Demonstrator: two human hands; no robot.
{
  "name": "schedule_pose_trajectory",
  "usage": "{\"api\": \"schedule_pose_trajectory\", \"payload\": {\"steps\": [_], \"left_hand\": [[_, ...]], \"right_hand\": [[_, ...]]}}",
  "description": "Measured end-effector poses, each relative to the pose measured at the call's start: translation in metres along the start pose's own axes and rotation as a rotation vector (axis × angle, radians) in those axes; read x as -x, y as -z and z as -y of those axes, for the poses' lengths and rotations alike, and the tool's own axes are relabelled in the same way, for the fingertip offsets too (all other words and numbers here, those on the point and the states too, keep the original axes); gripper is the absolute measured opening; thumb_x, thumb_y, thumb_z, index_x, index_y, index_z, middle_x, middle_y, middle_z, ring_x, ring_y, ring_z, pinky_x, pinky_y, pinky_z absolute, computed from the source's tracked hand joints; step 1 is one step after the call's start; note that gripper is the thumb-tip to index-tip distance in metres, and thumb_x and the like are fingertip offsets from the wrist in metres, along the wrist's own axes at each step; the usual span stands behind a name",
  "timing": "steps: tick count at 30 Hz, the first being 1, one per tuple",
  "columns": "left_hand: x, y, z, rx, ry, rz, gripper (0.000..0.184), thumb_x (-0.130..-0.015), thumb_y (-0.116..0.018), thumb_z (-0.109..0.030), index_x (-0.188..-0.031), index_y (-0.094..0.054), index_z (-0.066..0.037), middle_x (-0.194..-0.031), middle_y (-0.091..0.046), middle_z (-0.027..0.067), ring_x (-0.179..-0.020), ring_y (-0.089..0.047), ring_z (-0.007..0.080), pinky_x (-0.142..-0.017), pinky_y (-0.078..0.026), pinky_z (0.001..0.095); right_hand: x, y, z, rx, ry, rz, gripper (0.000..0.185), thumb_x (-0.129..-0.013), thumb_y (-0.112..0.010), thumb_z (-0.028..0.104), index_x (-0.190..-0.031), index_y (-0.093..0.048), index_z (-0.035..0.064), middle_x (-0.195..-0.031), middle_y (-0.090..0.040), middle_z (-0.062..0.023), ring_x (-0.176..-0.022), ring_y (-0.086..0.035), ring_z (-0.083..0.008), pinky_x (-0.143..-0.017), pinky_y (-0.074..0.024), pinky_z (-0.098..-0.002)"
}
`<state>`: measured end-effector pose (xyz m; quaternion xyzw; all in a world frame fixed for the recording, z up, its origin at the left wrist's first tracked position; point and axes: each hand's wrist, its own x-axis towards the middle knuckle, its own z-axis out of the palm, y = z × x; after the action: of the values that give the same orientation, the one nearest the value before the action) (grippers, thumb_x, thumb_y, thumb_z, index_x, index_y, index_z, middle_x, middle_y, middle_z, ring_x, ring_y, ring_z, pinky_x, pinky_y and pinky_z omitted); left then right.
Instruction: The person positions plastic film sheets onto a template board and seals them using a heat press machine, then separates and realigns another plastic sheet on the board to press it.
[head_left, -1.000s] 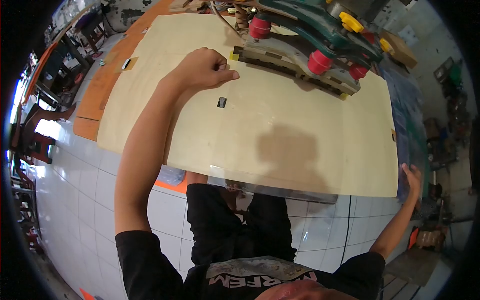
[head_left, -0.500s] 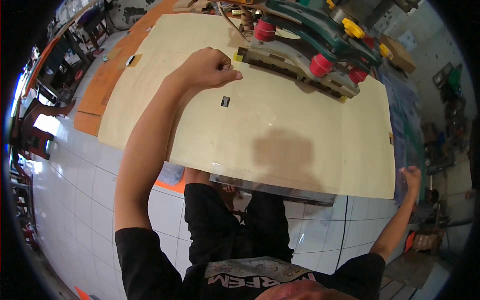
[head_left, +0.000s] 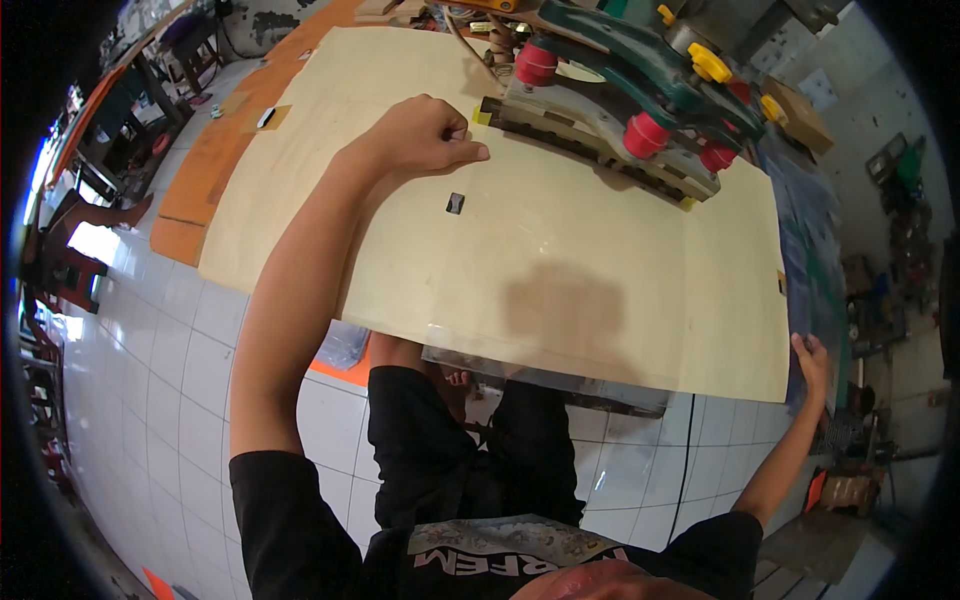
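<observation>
My left hand (head_left: 425, 138) rests on a large cream sheet (head_left: 400, 260), its fingers curled in and its thumb pointing right; nothing shows in it. Just right of the thumb is a long metal clamp head (head_left: 600, 150) with red knobs, under a green machine arm (head_left: 630, 70). A small dark mark (head_left: 455, 204) lies on the sheet below my left hand. At the sheet's lower right corner, my right hand (head_left: 812, 364) is by the blue plastic (head_left: 805, 240), fingers a little apart with nothing visible between them.
The orange tabletop (head_left: 185, 220) shows left of the sheet, with a small white piece (head_left: 266, 118) on tape. A cardboard box (head_left: 800, 115) stands behind the machine's right side. Below the near edge are my legs and a white tiled floor (head_left: 170, 400).
My right hand's fingers drew together and have parted again, slightly further left. My left hand keeps its curled pose. The sheet appears slightly shifted with the view.
</observation>
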<state>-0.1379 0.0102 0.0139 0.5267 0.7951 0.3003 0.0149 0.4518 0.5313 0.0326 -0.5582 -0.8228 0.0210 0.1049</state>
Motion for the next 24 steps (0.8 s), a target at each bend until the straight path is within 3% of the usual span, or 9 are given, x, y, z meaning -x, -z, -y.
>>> {"api": "schedule_pose_trajectory", "payload": {"steps": [3, 9, 11, 12, 15, 17, 18, 20, 24], "left_hand": [[0.001, 0.000, -0.001, -0.002, 0.007, -0.006, 0.051, -0.083, -0.071, -0.036, -0.052, -0.048, -0.003, -0.045, -0.044, 0.0069, -0.043, -0.039, 0.0189, -0.047, -0.035, 0.0367], [0.001, 0.002, -0.002, 0.012, 0.022, 0.013, 0.050, -0.084, -0.070, -0.036, -0.053, -0.050, -0.003, -0.046, -0.045, 0.0069, -0.043, -0.040, 0.0188, -0.048, -0.035, 0.0368], [0.001, 0.003, -0.003, -0.001, 0.012, 0.013, 0.049, -0.084, -0.070, -0.036, -0.053, -0.050, -0.004, -0.046, -0.046, 0.0066, -0.043, -0.041, 0.0187, -0.048, -0.036, 0.0362], [0.002, 0.003, -0.004, -0.001, 0.010, 0.012, 0.049, -0.084, -0.070, -0.036, -0.053, -0.050, -0.004, -0.046, -0.046, 0.0066, -0.043, -0.041, 0.0187, -0.048, -0.036, 0.0362], [0.002, 0.003, -0.005, 0.009, 0.025, 0.011, 0.049, -0.084, -0.070, -0.036, -0.053, -0.051, -0.003, -0.046, -0.046, 0.0068, -0.044, -0.041, 0.0187, -0.048, -0.036, 0.0361], [0.002, 0.002, -0.003, -0.009, 0.021, 0.011, 0.049, -0.085, -0.070, -0.035, -0.053, -0.051, -0.003, -0.047, -0.047, 0.0069, -0.044, -0.042, 0.0188, -0.048, -0.036, 0.0360], [0.001, 0.002, -0.003, -0.009, 0.018, 0.011, 0.049, -0.085, -0.070, -0.035, -0.053, -0.051, -0.003, -0.047, -0.047, 0.0069, -0.044, -0.042, 0.0188, -0.048, -0.036, 0.0360], [0.001, 0.002, -0.002, 0.021, 0.047, 0.037, 0.048, -0.084, -0.070, -0.035, -0.053, -0.052, -0.003, -0.047, -0.048, 0.0070, -0.044, -0.044, 0.0190, -0.048, -0.037, 0.0360], [0.001, -0.001, -0.001, 0.029, 0.030, 0.001, 0.047, -0.084, -0.071, -0.035, -0.054, -0.052, -0.003, -0.048, -0.050, 0.0068, -0.044, -0.045, 0.0191, -0.049, -0.038, 0.0357]], "right_hand": [[0.002, 0.007, 0.004, -0.051, 0.025, 0.034, 0.092, -0.073, -0.074, 0.060, -0.131, -0.052, -0.0068, -0.121, -0.062, -0.0273, -0.115, -0.059, -0.0355, -0.097, -0.0450, -0.0401], [0.010, 0.010, 0.018, -0.133, 0.011, 0.007, 0.083, -0.071, -0.083, 0.045, -0.127, -0.054, -0.0092, -0.106, -0.066, -0.0209, -0.096, -0.064, -0.0276, -0.084, -0.0493, -0.0347], [-0.016, -0.008, -0.022, -0.150, 0.118, -0.152, 0.072, -0.073, -0.082, 0.036, -0.121, -0.055, -0.0097, -0.094, -0.067, -0.0151, -0.085, -0.064, -0.0226, -0.077, -0.0499, -0.0342], [-0.012, -0.003, -0.015, -0.150, 0.117, -0.153, 0.072, -0.073, -0.082, 0.036, -0.121, -0.055, -0.0097, -0.094, -0.067, -0.0151, -0.085, -0.064, -0.0226, -0.077, -0.0499, -0.0342], [-0.013, 0.010, -0.010, -0.023, 0.063, -0.184, 0.048, -0.073, -0.083, 0.022, -0.106, -0.063, -0.0056, -0.093, -0.068, -0.0136, -0.083, -0.065, -0.0210, -0.076, -0.0510, -0.0326], [-0.057, -0.001, -0.071, -0.096, 0.209, -0.155, 0.026, -0.078, -0.075, 0.017, -0.097, -0.067, -0.0001, -0.084, -0.068, -0.0085, -0.078, -0.064, -0.0186, -0.074, -0.0505, -0.0318], [-0.056, 0.005, -0.067, -0.096, 0.207, -0.157, 0.026, -0.078, -0.075, 0.017, -0.097, -0.067, -0.0001, -0.084, -0.068, -0.0085, -0.078, -0.064, -0.0186, -0.074, -0.0505, -0.0318], [-0.052, 0.028, -0.042, 0.076, 0.183, -0.339, 0.013, -0.085, -0.066, 0.016, -0.092, -0.069, 0.0045, -0.076, -0.067, -0.0049, -0.073, -0.063, -0.0163, -0.071, -0.0495, -0.0315], [-0.023, 0.087, 0.045, 0.023, 0.014, -0.319, 0.015, -0.092, -0.057, 0.016, -0.095, -0.070, 0.0092, -0.078, -0.065, -0.0071, -0.070, -0.060, -0.0211, -0.069, -0.0484, -0.0361]]}}
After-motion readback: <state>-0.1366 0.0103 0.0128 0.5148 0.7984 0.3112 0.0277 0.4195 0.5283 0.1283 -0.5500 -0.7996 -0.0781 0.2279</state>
